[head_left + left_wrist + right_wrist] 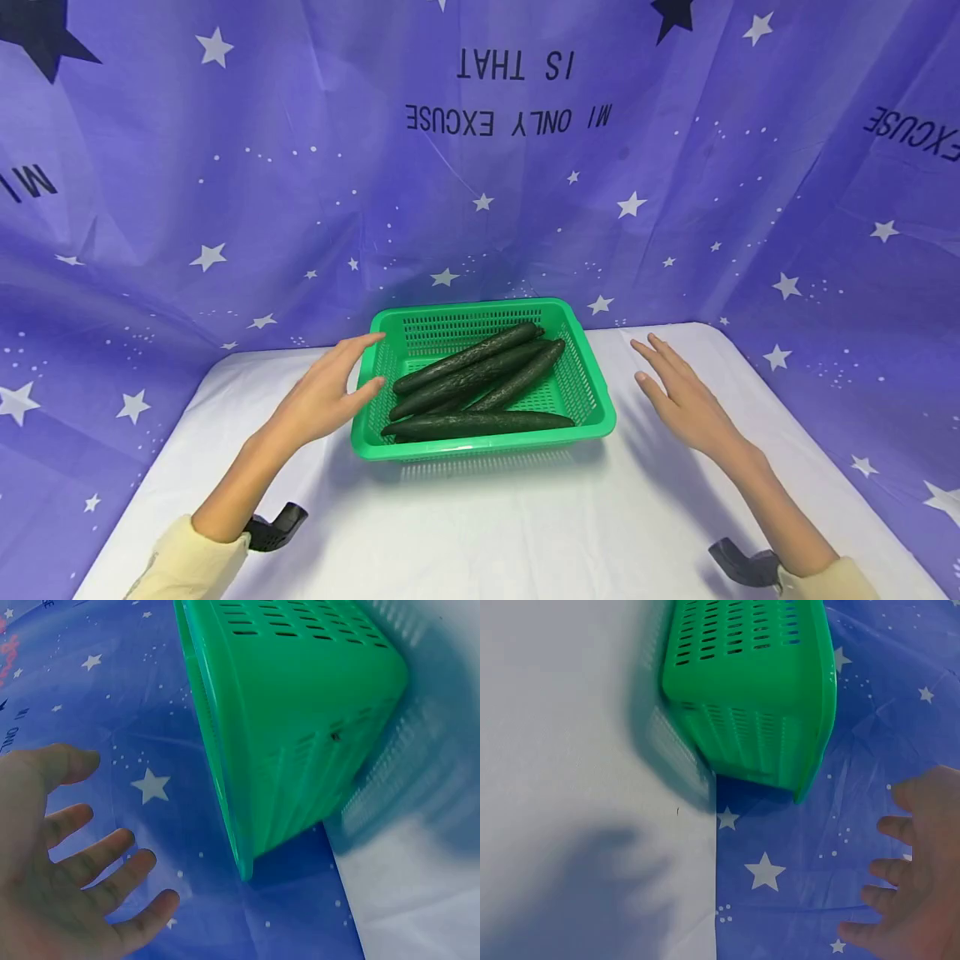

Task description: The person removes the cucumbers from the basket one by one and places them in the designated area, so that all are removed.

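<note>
A green slotted basket (483, 446) stands on the white table, holding several dark green cucumbers (480, 423). The left hand (318, 396) is at the basket's left side with fingers spread, its fingertips over or near the rim; in the left wrist view a gap shows between the hand (82, 877) and the basket (315, 712). On the other side, the right hand (686, 404) hovers right of the basket, fingers extended and holding nothing. The right wrist view shows that hand (915, 870) apart from the basket (742, 690).
A white cloth covers the table (480, 533). Behind and beside it hangs a purple-blue curtain (525, 233) with stars and lettering, close to the basket's far side. Black devices (277, 527) are worn at both wrists, below light sleeves (187, 562).
</note>
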{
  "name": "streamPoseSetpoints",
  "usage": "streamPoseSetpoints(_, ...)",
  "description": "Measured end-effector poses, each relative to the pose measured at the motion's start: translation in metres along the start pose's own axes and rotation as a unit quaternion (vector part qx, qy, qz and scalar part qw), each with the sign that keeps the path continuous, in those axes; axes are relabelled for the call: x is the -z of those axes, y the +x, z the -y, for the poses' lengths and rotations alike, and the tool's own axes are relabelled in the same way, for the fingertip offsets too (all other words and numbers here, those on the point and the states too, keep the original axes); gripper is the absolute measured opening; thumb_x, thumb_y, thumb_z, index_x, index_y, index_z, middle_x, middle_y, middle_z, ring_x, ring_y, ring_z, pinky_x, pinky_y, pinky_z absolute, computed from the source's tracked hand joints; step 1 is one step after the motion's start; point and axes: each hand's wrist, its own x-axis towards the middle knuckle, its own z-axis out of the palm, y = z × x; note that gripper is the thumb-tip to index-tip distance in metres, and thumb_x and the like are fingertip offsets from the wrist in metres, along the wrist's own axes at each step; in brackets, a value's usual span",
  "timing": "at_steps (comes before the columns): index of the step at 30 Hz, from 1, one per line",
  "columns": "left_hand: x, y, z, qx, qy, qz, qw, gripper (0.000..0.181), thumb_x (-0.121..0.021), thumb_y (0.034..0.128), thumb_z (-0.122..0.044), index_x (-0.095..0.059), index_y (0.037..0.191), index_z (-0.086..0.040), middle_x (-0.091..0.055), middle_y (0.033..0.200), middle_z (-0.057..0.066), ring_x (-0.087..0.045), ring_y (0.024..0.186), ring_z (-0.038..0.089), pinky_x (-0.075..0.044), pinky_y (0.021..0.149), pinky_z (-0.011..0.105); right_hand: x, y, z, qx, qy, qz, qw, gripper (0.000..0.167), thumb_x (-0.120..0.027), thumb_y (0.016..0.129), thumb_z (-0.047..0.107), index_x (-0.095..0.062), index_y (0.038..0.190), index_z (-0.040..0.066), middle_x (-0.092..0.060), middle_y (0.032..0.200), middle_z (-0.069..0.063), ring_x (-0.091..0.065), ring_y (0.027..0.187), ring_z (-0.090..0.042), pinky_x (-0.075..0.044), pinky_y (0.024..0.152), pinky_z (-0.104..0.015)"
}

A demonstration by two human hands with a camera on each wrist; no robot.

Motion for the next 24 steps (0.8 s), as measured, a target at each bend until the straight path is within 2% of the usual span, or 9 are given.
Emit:
streamPoseSetpoints(7, -0.008, 0.016, -0.005, -0.018, -0.038, -0.001, 0.9991, 0.058, -0.066, 0.0973, -0.016, -0.042, 0.15, -0.007, -0.05, 0.144, 0.017, -0.05, 0.128, 0.037, -0.043, 0.1, 0.057, -0.005, 0.007, 0.004, -0.023, 0.071, 0.019, 0.997, 0.051, -0.04, 0.109, 0.03, -0.034, 0.157, 0.013, -0.021, 0.162, -0.02, -0.017, 0.147, -0.043, -0.017, 0.11, -0.068)
streamPoseSetpoints(12, -0.013, 0.029, -0.008, -0.021, -0.067, 0.009, 0.9975, 0.056, -0.066, 0.0971, -0.015, -0.044, 0.148, -0.008, -0.053, 0.142, 0.015, -0.054, 0.124, 0.036, -0.046, 0.097, 0.055, -0.008, 0.01, 0.006, -0.045, 0.127, 0.032, 0.9904, 0.051, -0.037, 0.11, 0.031, -0.031, 0.158, 0.013, -0.021, 0.162, -0.018, -0.017, 0.147, -0.043, -0.018, 0.11, -0.068)
streamPoseSetpoints(18, -0.02, 0.046, -0.014, -0.026, -0.098, 0.03, 0.9944, 0.052, -0.065, 0.0978, -0.014, -0.047, 0.146, -0.006, -0.053, 0.142, 0.015, -0.055, 0.122, 0.038, -0.047, 0.096, 0.057, -0.017, 0.015, 0.005, -0.076, 0.202, 0.05, 0.9752, 0.053, -0.034, 0.11, 0.035, -0.028, 0.159, 0.014, -0.022, 0.162, -0.015, -0.02, 0.146, -0.042, -0.022, 0.11, -0.066)
streamPoseSetpoints(24, -0.029, 0.065, -0.019, -0.024, -0.128, 0.044, 0.9905, 0.048, -0.066, 0.0974, -0.013, -0.051, 0.142, -0.007, -0.055, 0.14, 0.015, -0.057, 0.12, 0.037, -0.048, 0.096, 0.054, -0.029, 0.02, 0.004, -0.077, 0.27, 0.054, 0.9582, 0.053, -0.035, 0.111, 0.03, -0.026, 0.159, 0.009, -0.023, 0.162, -0.017, -0.021, 0.146, -0.041, -0.02, 0.114, -0.061)
